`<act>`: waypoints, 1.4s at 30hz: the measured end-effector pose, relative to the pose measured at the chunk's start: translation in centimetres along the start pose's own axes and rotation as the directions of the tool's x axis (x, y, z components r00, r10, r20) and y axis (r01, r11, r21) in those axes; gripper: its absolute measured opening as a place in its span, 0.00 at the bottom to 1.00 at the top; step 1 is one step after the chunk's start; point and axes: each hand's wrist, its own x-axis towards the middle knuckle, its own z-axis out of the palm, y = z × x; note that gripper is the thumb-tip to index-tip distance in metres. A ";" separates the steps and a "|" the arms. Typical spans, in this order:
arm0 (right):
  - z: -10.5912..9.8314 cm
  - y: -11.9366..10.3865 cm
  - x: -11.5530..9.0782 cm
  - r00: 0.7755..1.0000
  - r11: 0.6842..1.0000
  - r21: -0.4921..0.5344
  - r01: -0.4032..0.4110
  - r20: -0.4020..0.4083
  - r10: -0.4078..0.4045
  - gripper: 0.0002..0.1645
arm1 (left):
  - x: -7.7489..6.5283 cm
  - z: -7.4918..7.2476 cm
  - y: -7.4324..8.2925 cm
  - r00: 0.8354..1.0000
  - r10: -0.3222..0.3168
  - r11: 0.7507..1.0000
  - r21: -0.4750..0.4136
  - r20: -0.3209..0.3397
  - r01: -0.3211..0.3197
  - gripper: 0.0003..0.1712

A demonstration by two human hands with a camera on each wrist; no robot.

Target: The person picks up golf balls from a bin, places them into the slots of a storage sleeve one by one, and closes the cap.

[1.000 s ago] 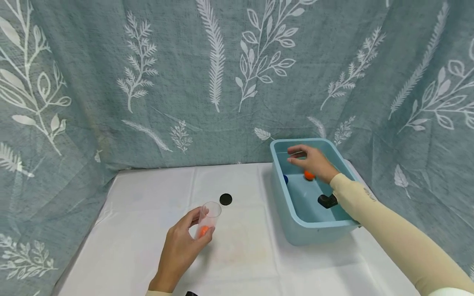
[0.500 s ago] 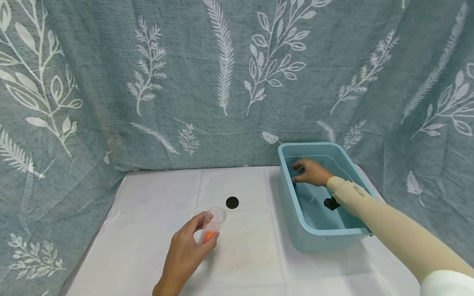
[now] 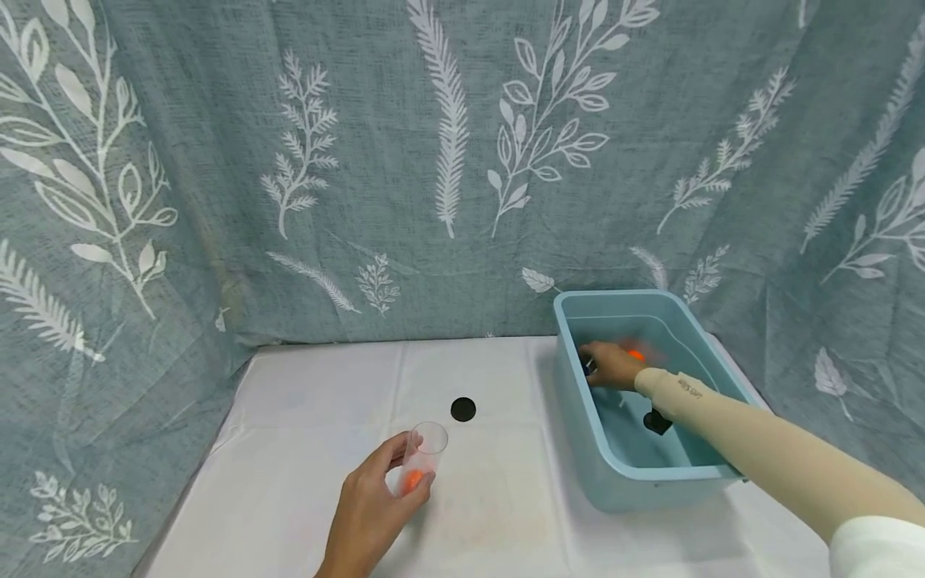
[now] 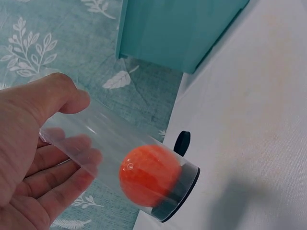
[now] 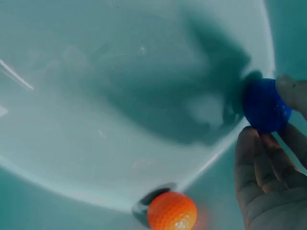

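Observation:
My left hand [image 3: 376,502] grips a clear plastic tube [image 4: 103,129], held tilted over the table. Inside, an orange ball [image 4: 147,173] lies against the tube's black end cap [image 4: 184,191]. In the blue-green bin [image 3: 607,490], my right hand [image 3: 614,368] reaches to the left wall. The right wrist view shows its thumb and fingers pinching a blue ball [image 5: 265,106] near the bin floor. A dimpled orange golf ball [image 5: 172,212] lies in the same bin, away from the fingers.
A flat black disc [image 3: 463,409] lies on the white-covered table [image 3: 325,401] beyond the tube. Behind the table hangs a grey-green leaf-patterned curtain [image 3: 361,160]. The bin's raised walls surround the right hand.
My right hand has lowered from above the bin to its left wall and taken hold of the blue ball. My left hand keeps holding the tube; the head view has shifted slightly.

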 end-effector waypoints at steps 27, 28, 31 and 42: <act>-1.2 -0.7 -0.3 0.996 0.997 0.001 -0.076 -0.041 0.076 0.24 | -0.3 0.6 0.3 0.999 0.047 0.999 -0.004 -0.010 -0.047 0.30; -1.4 -0.9 -0.5 0.995 0.995 0.007 -0.097 -0.035 0.097 0.24 | -0.3 0.6 0.4 0.999 0.054 0.999 -0.008 -0.010 -0.054 0.30; -2.2 -1.8 -1.2 0.986 0.986 0.024 -0.166 -0.028 0.167 0.24 | -0.2 0.5 0.6 0.998 0.067 0.998 -0.017 -0.011 -0.067 0.30; -4.8 -3.4 -3.3 0.974 0.951 0.259 -0.167 -0.108 0.200 0.26 | 0.0 0.6 1.3 0.996 0.089 0.996 -0.023 -0.004 -0.089 0.29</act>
